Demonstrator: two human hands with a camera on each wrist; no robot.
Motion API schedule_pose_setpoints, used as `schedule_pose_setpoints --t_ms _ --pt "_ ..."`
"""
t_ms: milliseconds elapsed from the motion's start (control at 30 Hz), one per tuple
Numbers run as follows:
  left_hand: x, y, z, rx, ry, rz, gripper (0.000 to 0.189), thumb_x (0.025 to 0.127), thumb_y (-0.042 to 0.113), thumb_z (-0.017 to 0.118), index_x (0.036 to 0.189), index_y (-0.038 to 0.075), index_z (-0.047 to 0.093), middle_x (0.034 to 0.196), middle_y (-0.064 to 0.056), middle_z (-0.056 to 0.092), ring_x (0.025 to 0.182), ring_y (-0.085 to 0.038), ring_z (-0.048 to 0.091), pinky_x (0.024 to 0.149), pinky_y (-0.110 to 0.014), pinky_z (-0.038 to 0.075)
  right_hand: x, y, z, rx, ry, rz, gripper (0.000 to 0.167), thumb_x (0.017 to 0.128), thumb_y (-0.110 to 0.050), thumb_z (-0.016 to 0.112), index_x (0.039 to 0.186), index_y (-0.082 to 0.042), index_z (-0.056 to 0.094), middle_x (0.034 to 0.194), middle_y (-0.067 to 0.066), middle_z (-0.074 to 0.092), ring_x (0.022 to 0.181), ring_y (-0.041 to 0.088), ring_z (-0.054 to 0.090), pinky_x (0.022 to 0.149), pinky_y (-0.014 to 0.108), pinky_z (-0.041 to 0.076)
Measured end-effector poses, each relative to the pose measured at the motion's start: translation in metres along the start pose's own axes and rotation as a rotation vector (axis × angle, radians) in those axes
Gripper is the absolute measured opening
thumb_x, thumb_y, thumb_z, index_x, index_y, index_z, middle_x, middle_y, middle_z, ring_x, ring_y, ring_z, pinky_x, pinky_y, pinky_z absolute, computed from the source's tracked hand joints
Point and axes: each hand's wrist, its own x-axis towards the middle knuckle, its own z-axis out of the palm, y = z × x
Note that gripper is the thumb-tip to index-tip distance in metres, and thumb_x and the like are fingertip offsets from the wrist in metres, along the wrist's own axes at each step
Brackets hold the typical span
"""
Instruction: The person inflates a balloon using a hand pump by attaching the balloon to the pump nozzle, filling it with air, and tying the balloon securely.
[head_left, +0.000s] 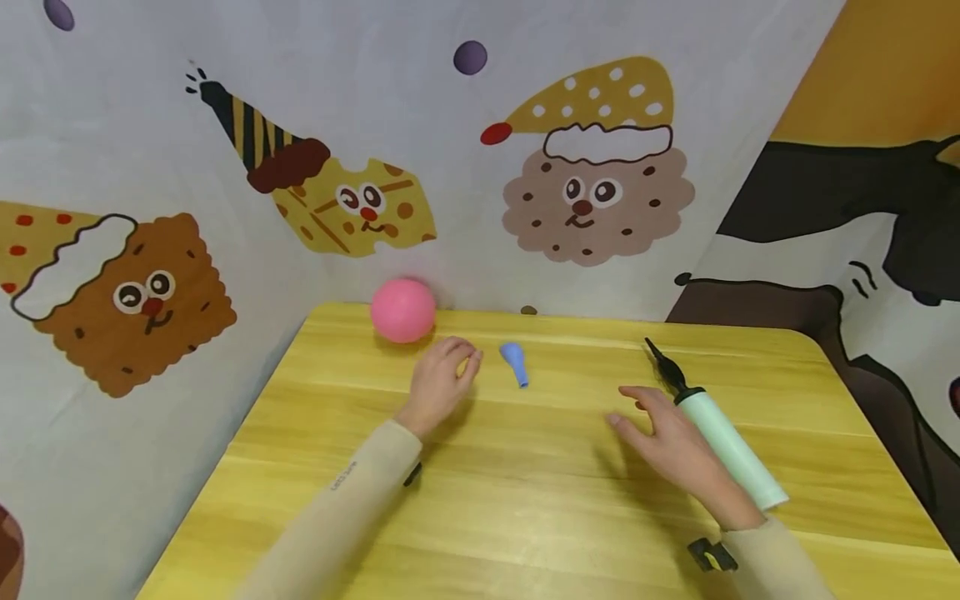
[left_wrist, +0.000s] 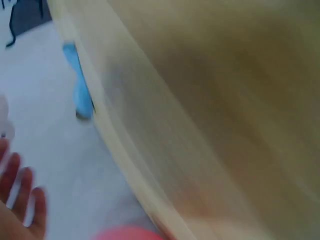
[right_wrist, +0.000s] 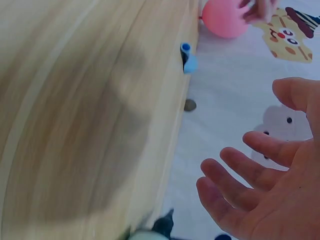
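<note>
The left hand, fingers loosely bent, and the right hand, fingers and thumb apart, both hang without a hold above the yellow wood-grain bench. Just beyond the left hand sits a round, blown-up pink rubber balloon; that one looks filled, though whether its neck is tied is hard to tell. Between the hands, nearer the left, lies a limp blue rubber balloon, seemingly not yet inflated. The mint-green tube-shaped hand pump with black nozzle, just right of the right hand, is not fitted to it.
</note>
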Motion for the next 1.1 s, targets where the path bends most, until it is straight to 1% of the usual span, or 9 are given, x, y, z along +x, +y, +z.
schedule_pose_setpoints --t_ms 200,267,367,467,567,667,767,933,1100 --pt "0.033 0.032 0.046 0.1 -0.494 -0.308 0.06 0.108 0.058 0.042 0.104 0.008 0.074 0.111 -0.012 0.071 0.098 -0.026 0.068 0.078 -0.043 0.059 -0.013 0.013 -0.02 -0.056 0.028 0.021 0.058 0.106 -0.042 0.059 0.146 0.0 0.052 0.148 0.024 0.05 0.128 0.046 0.053 0.093 0.065 0.049" --pt "0.041 0.04 0.057 0.132 -0.603 -0.342 0.067 0.106 0.065 0.038 0.098 0.007 0.07 0.107 -0.013 0.07 0.094 -0.026 0.067 0.075 -0.041 0.059 -0.017 0.018 -0.026 -0.073 0.032 0.03 0.057 0.106 -0.041 0.058 0.145 0.001 0.052 0.147 0.024 0.05 0.128 0.048 0.052 0.095 0.066 0.047" --pt "0.049 0.05 0.068 0.19 -0.685 -0.345 0.066 0.102 0.069 0.043 0.086 0.009 0.066 0.102 -0.012 0.07 0.084 -0.023 0.068 0.065 -0.037 0.059 -0.024 0.025 -0.033 -0.093 0.033 0.051 0.056 0.107 -0.042 0.057 0.144 0.0 0.053 0.146 0.025 0.05 0.131 0.05 0.049 0.098 0.069 0.044" --pt "0.051 0.056 0.076 0.282 -0.716 -0.296 0.057 0.101 0.063 0.055 0.079 0.011 0.067 0.103 -0.009 0.071 0.082 -0.02 0.069 0.062 -0.034 0.059 -0.029 0.03 -0.037 -0.107 0.028 0.079 0.057 0.107 -0.045 0.056 0.143 -0.001 0.055 0.147 0.026 0.049 0.133 0.051 0.046 0.098 0.07 0.042" --pt "0.053 0.058 0.078 0.349 -0.737 -0.253 0.041 0.103 0.046 0.063 0.091 0.008 0.073 0.111 -0.008 0.071 0.094 -0.021 0.07 0.071 -0.035 0.061 -0.033 0.036 -0.042 -0.114 0.029 0.099 0.056 0.106 -0.046 0.056 0.142 -0.002 0.056 0.147 0.027 0.048 0.133 0.052 0.046 0.097 0.07 0.042" --pt "0.054 0.055 0.074 0.344 -0.754 -0.237 0.019 0.104 0.023 0.062 0.102 0.007 0.072 0.109 -0.008 0.071 0.097 -0.023 0.07 0.075 -0.037 0.062 -0.035 0.041 -0.045 -0.126 0.034 0.107 0.055 0.107 -0.043 0.057 0.141 0.0 0.056 0.146 0.029 0.048 0.129 0.053 0.049 0.095 0.07 0.044" --pt "0.055 0.047 0.068 0.274 -0.747 -0.258 0.013 0.102 0.006 0.058 0.096 0.009 0.069 0.097 -0.006 0.07 0.087 -0.022 0.069 0.07 -0.037 0.061 -0.036 0.048 -0.047 -0.144 0.04 0.113 0.054 0.106 -0.04 0.058 0.139 0.002 0.056 0.144 0.032 0.048 0.127 0.056 0.049 0.094 0.071 0.043" --pt "0.052 0.036 0.061 0.148 -0.698 -0.322 0.018 0.101 0.008 0.06 0.084 0.01 0.055 0.078 -0.006 0.058 0.071 -0.018 0.054 0.062 -0.033 0.051 -0.038 0.057 -0.048 -0.168 0.041 0.127 0.054 0.106 -0.039 0.058 0.138 0.004 0.056 0.143 0.033 0.048 0.128 0.057 0.047 0.095 0.072 0.042" --pt "0.049 0.03 0.06 0.169 -0.686 -0.322 0.02 0.103 0.016 0.06 0.085 0.011 0.054 0.077 -0.007 0.056 0.07 -0.019 0.053 0.062 -0.035 0.053 -0.04 0.062 -0.048 -0.18 0.044 0.151 0.055 0.107 -0.042 0.056 0.14 0.002 0.055 0.144 0.032 0.047 0.127 0.056 0.048 0.091 0.072 0.044"
